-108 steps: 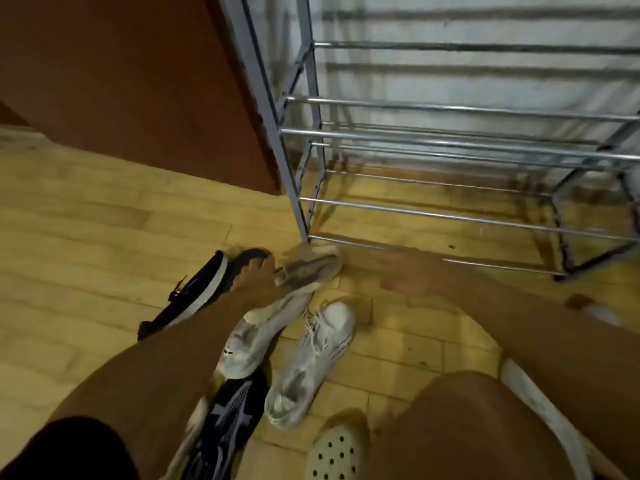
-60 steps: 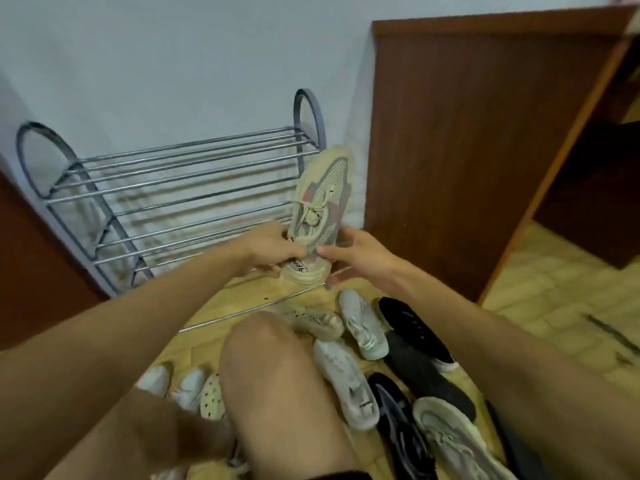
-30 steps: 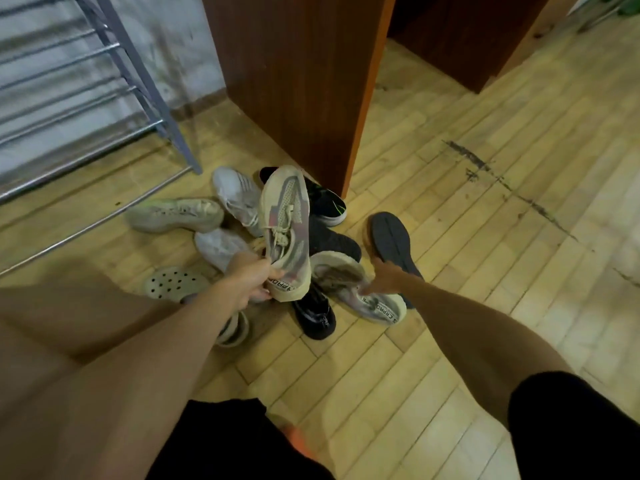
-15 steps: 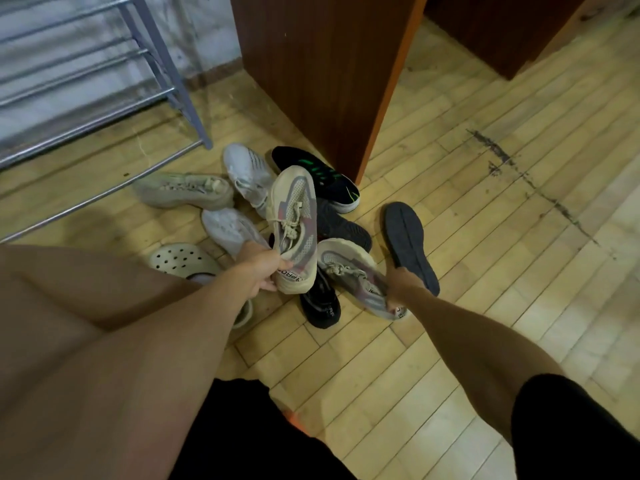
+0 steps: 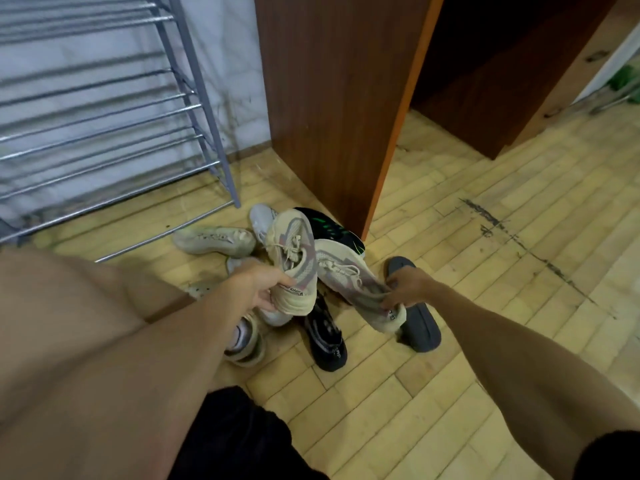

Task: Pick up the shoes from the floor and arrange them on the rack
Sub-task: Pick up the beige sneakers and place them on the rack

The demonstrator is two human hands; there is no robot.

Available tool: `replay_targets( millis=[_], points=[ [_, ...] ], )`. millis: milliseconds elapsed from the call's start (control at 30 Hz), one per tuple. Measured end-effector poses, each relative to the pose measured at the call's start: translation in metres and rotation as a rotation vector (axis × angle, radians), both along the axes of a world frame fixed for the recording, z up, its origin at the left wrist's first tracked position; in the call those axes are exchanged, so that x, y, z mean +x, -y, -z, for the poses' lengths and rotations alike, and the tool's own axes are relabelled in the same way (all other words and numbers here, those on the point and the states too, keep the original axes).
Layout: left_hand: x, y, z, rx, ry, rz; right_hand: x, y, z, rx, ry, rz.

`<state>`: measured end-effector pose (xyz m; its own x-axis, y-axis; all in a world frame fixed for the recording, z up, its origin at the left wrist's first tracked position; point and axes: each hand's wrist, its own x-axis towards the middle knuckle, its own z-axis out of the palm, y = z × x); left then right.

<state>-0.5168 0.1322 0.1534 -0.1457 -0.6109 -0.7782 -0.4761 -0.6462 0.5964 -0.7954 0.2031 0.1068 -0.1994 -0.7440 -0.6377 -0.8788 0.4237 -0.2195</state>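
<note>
blurred, illegible heel lettering on both beige sneakers (image 5: 292,258)

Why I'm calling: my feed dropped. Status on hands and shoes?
Left hand grips beige sneaker by heel. Right hand grips matching sneaker. Rack at left; loose shoes piled below hands.

Home entryway, metal shoe rack (image 5: 104,109) by wall, wood cabinet (image 5: 332,98), parquet floor (image 5: 485,271)
</note>
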Motion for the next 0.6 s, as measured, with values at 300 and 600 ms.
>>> replay_targets(
  millis=[300,600],
  points=[
    [0.047,0.056,-0.013,-0.006,-0.021,-0.206,0.053,0.094,-0.007,-0.049,0.168,0.080],
    [0.097,0.155,0.034,-0.008,0.016,-0.430,0.117,0.217,0.051,-0.016,0.378,0.265]
  ],
)
